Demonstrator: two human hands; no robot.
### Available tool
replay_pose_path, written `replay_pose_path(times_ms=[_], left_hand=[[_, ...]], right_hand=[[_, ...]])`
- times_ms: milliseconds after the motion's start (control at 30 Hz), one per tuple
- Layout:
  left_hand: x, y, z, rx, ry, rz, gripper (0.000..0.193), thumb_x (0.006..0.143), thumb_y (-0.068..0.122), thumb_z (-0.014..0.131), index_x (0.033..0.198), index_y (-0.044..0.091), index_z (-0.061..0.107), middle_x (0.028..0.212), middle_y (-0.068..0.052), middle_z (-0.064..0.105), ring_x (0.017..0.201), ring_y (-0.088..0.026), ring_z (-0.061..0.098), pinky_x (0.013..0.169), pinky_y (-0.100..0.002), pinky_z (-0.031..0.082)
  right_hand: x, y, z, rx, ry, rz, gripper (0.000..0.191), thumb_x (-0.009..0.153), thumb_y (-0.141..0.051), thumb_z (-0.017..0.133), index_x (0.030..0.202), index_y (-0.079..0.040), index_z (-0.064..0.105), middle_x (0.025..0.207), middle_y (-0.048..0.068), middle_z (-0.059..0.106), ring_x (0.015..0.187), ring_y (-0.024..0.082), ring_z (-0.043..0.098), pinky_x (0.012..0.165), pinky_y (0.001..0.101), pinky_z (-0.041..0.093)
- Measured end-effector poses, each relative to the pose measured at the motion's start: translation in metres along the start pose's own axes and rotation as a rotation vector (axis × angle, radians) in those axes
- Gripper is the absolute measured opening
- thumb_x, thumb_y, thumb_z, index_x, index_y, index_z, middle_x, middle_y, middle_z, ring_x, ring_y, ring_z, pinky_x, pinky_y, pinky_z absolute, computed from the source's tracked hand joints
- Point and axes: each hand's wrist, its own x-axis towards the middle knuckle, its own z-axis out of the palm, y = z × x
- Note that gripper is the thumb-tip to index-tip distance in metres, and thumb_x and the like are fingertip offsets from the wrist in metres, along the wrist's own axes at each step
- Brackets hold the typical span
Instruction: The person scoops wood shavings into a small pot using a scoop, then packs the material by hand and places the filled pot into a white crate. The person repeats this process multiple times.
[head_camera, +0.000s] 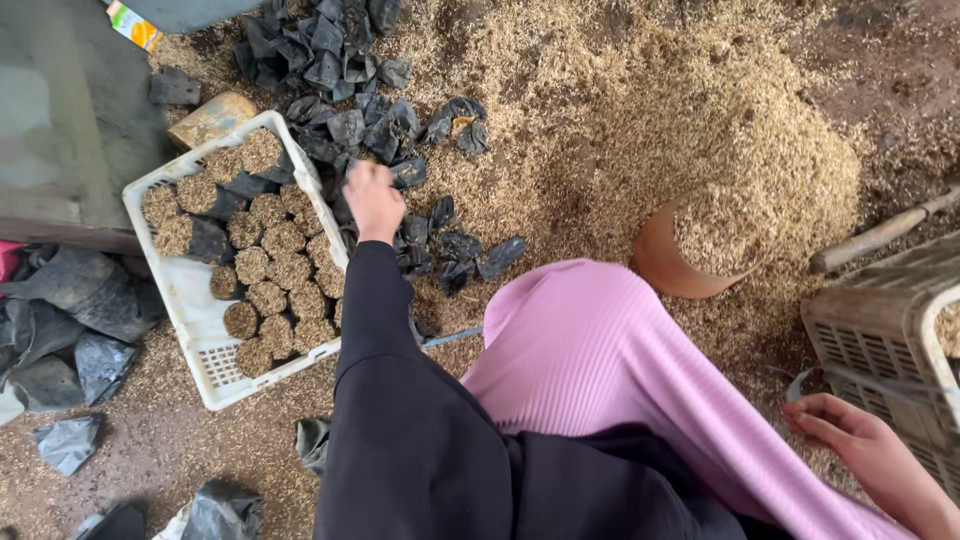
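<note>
My left hand (372, 200) reaches forward in a black sleeve to the right rim of a white plastic crate (185, 290). It is curled over a heap of small black plastic bags (340, 100), with its fingers hidden from me. The crate holds several black bags filled with husk (275, 270), standing upright. My right hand (850, 435) rests low at the right beside a grey crate (880, 340), fingers loosely apart. A thin bluish strap (805, 382) lies just above its fingertips. Pink cloth (600, 350) covers my knee between the hands.
A large mound of pale husk (680, 120) spreads across the ground, with a brown curved scoop (660, 265) dug into it. A wooden handle (880, 235) lies at the right. Crumpled black plastic sheets (70, 330) sit at the left, by a concrete slab (60, 120).
</note>
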Motion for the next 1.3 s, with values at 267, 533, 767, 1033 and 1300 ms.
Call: replay_pose_path(times_ms=[267, 533, 767, 1033, 1300], left_hand=[[0.036, 0.037, 0.057, 0.047, -0.105, -0.264, 0.071, 0.076, 0.026, 0.072, 0.143, 0.015, 0.051, 0.135, -0.012, 0.06, 0.133, -0.04, 0.043, 0.094, -0.069, 0.032], [0.065, 0.069, 0.056, -0.493, 0.01, -0.44, 0.027, 0.102, 0.036, 0.065, 0.104, 0.013, 0.078, 0.083, -0.007, 0.071, 0.076, -0.022, 0.062, 0.078, -0.04, 0.037], [0.099, 0.218, 0.019, -1.311, -0.634, -0.265, 0.028, 0.092, 0.029, 0.075, 0.111, 0.008, 0.077, 0.084, 0.004, 0.072, 0.061, -0.005, 0.053, 0.053, -0.022, 0.037], [0.051, 0.462, -0.004, -1.181, -0.715, 0.595, 0.018, 0.087, 0.011, 0.079, 0.102, -0.001, 0.075, 0.09, -0.004, 0.077, 0.081, -0.011, 0.071, 0.074, -0.026, 0.058], [0.027, 0.554, -0.001, -1.092, -1.015, 0.231, 0.032, 0.09, 0.028, 0.076, 0.108, 0.01, 0.056, 0.102, -0.005, 0.067, 0.091, -0.017, 0.072, 0.078, -0.03, 0.063]], right_hand=[[0.054, 0.031, -0.035, 0.282, 0.099, 0.21, 0.036, 0.108, -0.015, 0.048, 0.134, 0.003, 0.064, 0.123, 0.014, 0.07, 0.108, 0.022, 0.064, 0.097, 0.0395, 0.051], [0.08, -0.006, -0.063, -0.347, -0.073, 0.14, 0.04, 0.1, -0.016, 0.056, 0.138, -0.009, 0.065, 0.122, 0.01, 0.073, 0.108, 0.024, 0.073, 0.1, 0.0344, 0.058], [0.113, -0.187, -0.047, -0.541, 0.027, -0.322, 0.038, 0.096, -0.037, 0.061, 0.122, -0.012, 0.073, 0.1, 0.01, 0.079, 0.089, 0.024, 0.073, 0.084, 0.0385, 0.058], [0.122, -0.278, -0.03, 0.859, -0.071, -0.376, 0.031, 0.1, -0.029, 0.062, 0.113, -0.001, 0.065, 0.095, 0.012, 0.068, 0.078, 0.018, 0.069, 0.071, 0.0356, 0.062], [0.163, -0.217, -0.076, 0.701, 0.176, -0.452, 0.015, 0.096, -0.013, 0.07, 0.103, 0.0, 0.07, 0.095, 0.009, 0.069, 0.078, 0.014, 0.068, 0.074, 0.0295, 0.063]])
